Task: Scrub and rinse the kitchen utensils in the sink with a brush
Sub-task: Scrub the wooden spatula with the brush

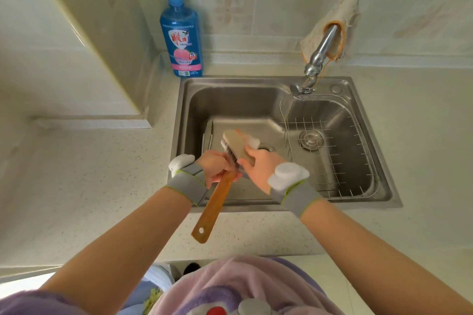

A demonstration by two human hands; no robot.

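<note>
Here, both hands work over the sink (230, 100), one gripping a wooden utensil (213, 207), the other a brush (236, 143).

The left hand (217, 167) curls tightly round the utensil's upper handle; the handle's free end, with its hole, slants down toward the person, past the sink's front rim; the working end is hidden behind hand and brush. The right hand (258, 169) grips the brush's near end, bristles turned against the utensil just beyond the left fingers; foam (253, 142) clings to the brush's far corner; a wire rack (332, 161) sits in the basin's right part; a blue soap bottle (181, 33) stands behind on the countertop (89, 174).
</note>
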